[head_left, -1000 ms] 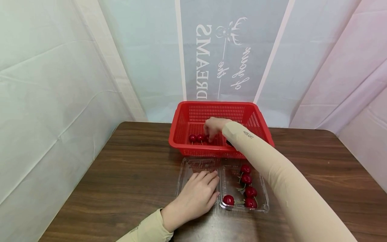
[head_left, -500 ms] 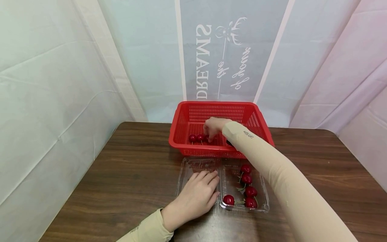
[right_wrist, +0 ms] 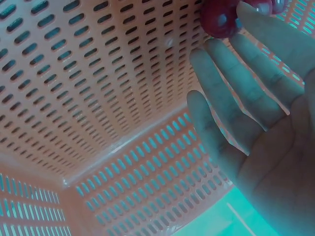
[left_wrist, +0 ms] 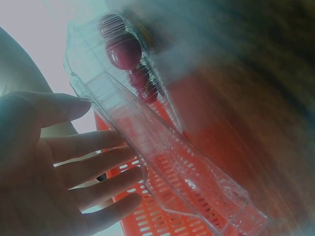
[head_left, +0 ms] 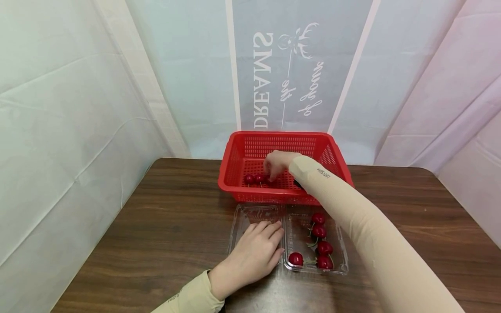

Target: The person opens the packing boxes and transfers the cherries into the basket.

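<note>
Clearly nearer, the right hand (head_left: pixel 277 163) pinched a round red cherry (right_wrist: pixel 218 19) between thumb and fingertips; the left hand (head_left: pixel 256 248) lay spread on a clear plastic box (head_left: pixel 256 212).

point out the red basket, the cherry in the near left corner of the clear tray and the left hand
Red basket (head_left: pixel 256 190): head view, on its near rim.
Corner cherry (head_left: pixel 295 258): head view, on the middle of its skin.
Left hand (head_left: pixel 255 251): head view, on the back of the hand.

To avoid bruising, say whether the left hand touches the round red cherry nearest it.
Apart: the head view shows a gap, with the clear plastic container's rim between left hand and cherry.
</note>
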The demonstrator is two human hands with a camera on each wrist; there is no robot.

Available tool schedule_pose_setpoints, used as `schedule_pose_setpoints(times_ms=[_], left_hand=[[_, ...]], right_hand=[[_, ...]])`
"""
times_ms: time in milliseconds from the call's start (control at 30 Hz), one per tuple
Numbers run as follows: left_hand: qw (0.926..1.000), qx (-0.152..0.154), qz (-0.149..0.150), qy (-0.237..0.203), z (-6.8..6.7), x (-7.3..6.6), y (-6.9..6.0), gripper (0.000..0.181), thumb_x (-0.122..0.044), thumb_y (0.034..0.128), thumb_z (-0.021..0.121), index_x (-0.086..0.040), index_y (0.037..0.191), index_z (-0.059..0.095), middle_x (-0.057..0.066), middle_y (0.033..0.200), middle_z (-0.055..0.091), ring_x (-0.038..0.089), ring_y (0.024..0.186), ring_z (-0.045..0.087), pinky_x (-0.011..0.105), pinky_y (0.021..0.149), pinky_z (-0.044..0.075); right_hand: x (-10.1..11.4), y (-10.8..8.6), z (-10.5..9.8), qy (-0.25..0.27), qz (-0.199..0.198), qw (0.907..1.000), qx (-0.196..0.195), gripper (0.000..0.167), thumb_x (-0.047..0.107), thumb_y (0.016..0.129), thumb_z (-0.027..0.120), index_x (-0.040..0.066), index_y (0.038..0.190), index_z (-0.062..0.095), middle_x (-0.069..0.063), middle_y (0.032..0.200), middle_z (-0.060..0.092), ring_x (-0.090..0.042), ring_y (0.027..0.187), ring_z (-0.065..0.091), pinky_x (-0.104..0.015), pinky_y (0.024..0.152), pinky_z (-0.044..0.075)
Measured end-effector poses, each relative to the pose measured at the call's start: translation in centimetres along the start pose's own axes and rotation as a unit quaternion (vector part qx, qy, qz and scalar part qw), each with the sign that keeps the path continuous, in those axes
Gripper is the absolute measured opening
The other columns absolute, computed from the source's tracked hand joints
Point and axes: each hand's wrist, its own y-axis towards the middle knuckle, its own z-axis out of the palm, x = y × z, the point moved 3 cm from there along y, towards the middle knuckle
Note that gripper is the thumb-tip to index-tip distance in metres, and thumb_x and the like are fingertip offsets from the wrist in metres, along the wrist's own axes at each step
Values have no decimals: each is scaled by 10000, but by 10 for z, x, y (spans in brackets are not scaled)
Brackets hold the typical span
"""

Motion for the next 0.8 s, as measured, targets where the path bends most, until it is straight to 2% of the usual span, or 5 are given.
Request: schedule_pose_setpoints(times_ms=[300, 633, 800], left_hand=[[10000, -16, 8, -43, 0, -1, -1, 359, -336, 899, 587, -96, 1157, 656, 48, 1248, 626, 188, 1102, 571, 346, 874, 464], [10000, -24, -19, -20, 1, 0, 0, 359, -339, 898, 587, -102, 1158, 656, 43, 1250, 625, 185, 1105, 570, 346, 884, 462], [10000, -15, -11, -16, 1, 0, -1, 362, -340, 900, 588, -97, 1160, 656, 45, 1251, 623, 185, 1105, 569, 348, 885, 463]], right_hand=[[-3, -10, -13, -17, 101, 9998, -148, 183, 261, 876, 667, 146, 1013, 703, -34, 1054, 672, -179, 946, 611, -356, 830, 510], [-7, -17, -23, -95, 71, 9991, -395, 137, 254, 880, 658, 150, 952, 712, -40, 1039, 677, -186, 941, 612, -378, 847, 505], [-8, -23, -27, -93, 61, 9989, -449, 145, 261, 884, 653, 163, 978, 705, -35, 1050, 672, -187, 957, 606, -383, 864, 504]])
